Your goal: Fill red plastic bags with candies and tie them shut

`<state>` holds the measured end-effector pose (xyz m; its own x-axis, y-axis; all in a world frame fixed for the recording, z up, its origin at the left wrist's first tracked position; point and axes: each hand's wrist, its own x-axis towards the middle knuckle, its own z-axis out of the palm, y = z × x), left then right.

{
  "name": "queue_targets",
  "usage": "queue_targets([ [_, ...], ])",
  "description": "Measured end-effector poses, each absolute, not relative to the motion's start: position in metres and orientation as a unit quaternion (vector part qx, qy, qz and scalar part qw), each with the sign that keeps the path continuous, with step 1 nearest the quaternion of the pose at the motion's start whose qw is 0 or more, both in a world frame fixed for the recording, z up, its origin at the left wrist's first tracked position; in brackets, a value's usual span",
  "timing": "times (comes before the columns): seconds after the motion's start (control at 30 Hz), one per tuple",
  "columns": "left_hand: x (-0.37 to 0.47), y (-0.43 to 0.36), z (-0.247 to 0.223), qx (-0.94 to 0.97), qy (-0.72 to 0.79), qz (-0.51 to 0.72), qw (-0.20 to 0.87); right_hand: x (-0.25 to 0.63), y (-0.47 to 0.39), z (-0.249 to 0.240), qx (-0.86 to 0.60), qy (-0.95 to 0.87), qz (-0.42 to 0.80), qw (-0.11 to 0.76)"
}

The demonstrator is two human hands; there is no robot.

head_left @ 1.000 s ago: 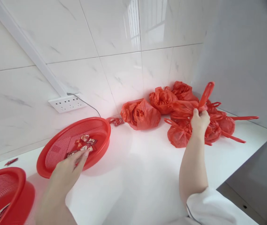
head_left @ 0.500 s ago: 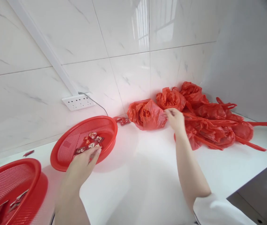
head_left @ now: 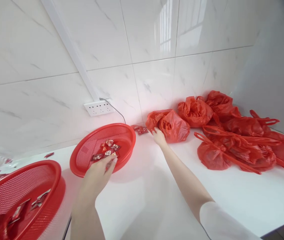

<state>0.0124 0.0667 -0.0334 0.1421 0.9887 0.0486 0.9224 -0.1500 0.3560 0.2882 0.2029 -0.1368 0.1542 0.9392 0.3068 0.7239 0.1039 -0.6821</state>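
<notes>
"Red plastic bag [head_left: 178,126], thin film, crumpled; where is it from the grip?"

"Just right of the right hand [head_left: 159,136] and slightly beyond it; fingertips meet its left end; long axis runs roughly left to right, away from those fingers; right hand is clearly nearer than the left hand [head_left: 97,175]."

"Right grip state?"

"Fingers bent, small gap at most; can't tell whether they pinch a fold or only rest on the film."

"Left?"

"Fingers curled, tips close to the thumb; can't tell if anything is between them; hand is at the near side of the mesh basket [head_left: 133,138], contact unclear; loose packets [head_left: 108,153] lie just beyond its fingertips, inside."

"Bag's looks?"

"Squat, rounded, glossy, half see-through; gathered folds swirl round a darker hollow; contents can't be made out."

"Neighbours?"

"Small red packet [head_left: 142,131] on the counter [head_left: 134,203], beyond the right fingers and to their left; heap of bags [head_left: 246,150] with long handles, well right of that hand; second basket [head_left: 57,171] left of the left hand."
</notes>
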Motion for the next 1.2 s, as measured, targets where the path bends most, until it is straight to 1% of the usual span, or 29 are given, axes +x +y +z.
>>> queue_targets([
  [0.07, 0.012, 0.066, -0.034, 0.742, 0.645, 0.134, 0.126, 0.291, 0.197, -0.14, -0.682, -0.592, 0.126, 0.41],
  [0.13, 0.012, 0.066, -0.034, 0.743, 0.643, 0.134, 0.13, 0.296, 0.187, -0.137, -0.693, -0.552, 0.094, 0.453],
  [0.23, 0.014, 0.067, -0.035, 0.748, 0.635, 0.137, 0.136, 0.307, 0.171, -0.124, -0.662, -0.505, 0.008, 0.554],
  [0.3, 0.016, 0.067, -0.036, 0.751, 0.632, 0.136, 0.138, 0.314, 0.161, -0.112, -0.621, -0.506, 0.0, 0.599],
  [0.37, 0.018, 0.066, -0.036, 0.755, 0.626, 0.138, 0.138, 0.322, 0.15, -0.101, -0.584, -0.563, 0.092, 0.577],
  [0.43, 0.02, 0.066, -0.037, 0.759, 0.621, 0.14, 0.137, 0.33, 0.142, -0.094, -0.56, -0.605, 0.22, 0.521],
  [0.47, 0.021, 0.065, -0.037, 0.759, 0.621, 0.139, 0.137, 0.333, 0.139, -0.091, -0.563, -0.605, 0.261, 0.499],
  [0.5, 0.023, 0.065, -0.037, 0.76, 0.621, 0.136, 0.135, 0.336, 0.136, -0.091, -0.579, -0.594, 0.276, 0.486],
  [0.57, 0.03, 0.062, -0.037, 0.764, 0.619, 0.13, 0.127, 0.341, 0.133, -0.092, -0.637, -0.57, 0.242, 0.459],
  [0.67, 0.045, 0.057, -0.037, 0.793, 0.58, 0.143, 0.117, 0.343, 0.13, -0.096, -0.701, -0.591, 0.181, 0.357],
  [0.73, 0.057, 0.053, -0.039, 0.822, 0.532, 0.157, 0.125, 0.342, 0.128, -0.096, -0.696, -0.622, 0.182, 0.31],
  [0.8, 0.068, 0.048, -0.041, 0.847, 0.485, 0.174, 0.132, 0.338, 0.124, -0.091, -0.676, -0.645, 0.188, 0.304],
  [0.9, 0.083, 0.043, -0.045, 0.873, 0.424, 0.196, 0.138, 0.33, 0.114, -0.077, -0.618, -0.68, 0.186, 0.346],
  [1.0, 0.095, 0.041, -0.051, 0.886, 0.386, 0.177, 0.186, 0.319, 0.102, -0.062, -0.512, -0.722, 0.189, 0.426],
  [1.03, 0.098, 0.041, -0.054, 0.883, 0.388, 0.167, 0.207, 0.315, 0.099, -0.058, -0.482, -0.721, 0.194, 0.458],
  [1.1, 0.101, 0.044, -0.058, 0.865, 0.41, 0.155, 0.245, 0.309, 0.094, -0.053, -0.441, -0.678, 0.209, 0.55],
  [1.17, 0.1, 0.048, -0.063, 0.84, 0.439, 0.166, 0.273, 0.304, 0.091, -0.049, -0.411, -0.601, 0.225, 0.647],
  [1.2, 0.099, 0.05, -0.064, 0.828, 0.447, 0.179, 0.287, 0.303, 0.089, -0.047, -0.398, -0.571, 0.233, 0.679],
])
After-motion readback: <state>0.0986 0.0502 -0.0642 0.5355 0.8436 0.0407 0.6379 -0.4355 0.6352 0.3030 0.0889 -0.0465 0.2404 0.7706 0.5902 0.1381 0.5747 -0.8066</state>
